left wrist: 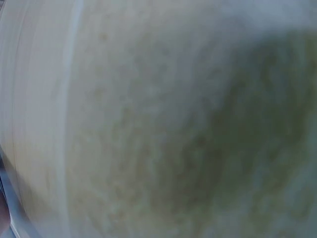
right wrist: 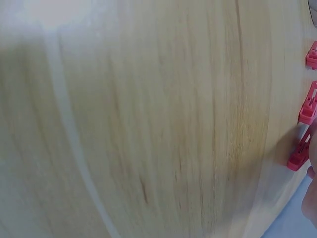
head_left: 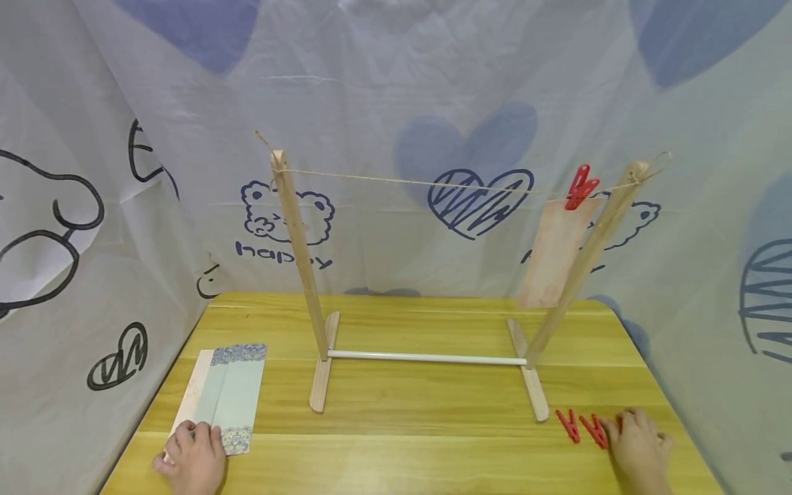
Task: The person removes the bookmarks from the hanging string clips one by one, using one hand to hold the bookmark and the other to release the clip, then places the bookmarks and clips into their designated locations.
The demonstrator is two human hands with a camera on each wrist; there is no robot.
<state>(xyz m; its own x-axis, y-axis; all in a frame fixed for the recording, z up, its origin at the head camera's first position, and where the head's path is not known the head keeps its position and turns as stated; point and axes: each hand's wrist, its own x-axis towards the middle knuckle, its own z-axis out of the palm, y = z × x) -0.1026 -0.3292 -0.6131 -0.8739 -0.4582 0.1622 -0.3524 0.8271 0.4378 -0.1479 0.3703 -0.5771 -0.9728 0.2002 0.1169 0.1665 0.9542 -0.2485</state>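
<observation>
At the left of the table in the head view lie a pale green sheet of paper with blue patterned ends and a pinkish sheet partly under it. My left hand grips their near end with bent fingers. The left wrist view is filled by a blurred close surface. On the right, my right hand has its fingertips at the red clothespins. One clothespin lies right by the thumb, another farther left. In the right wrist view, the fingers partly cover a clothespin.
A wooden stand with a white crossbar occupies the middle of the table. Between its posts runs a string. Two red clothespins hold a pinkish sheet near the right post. Printed cloth surrounds the table.
</observation>
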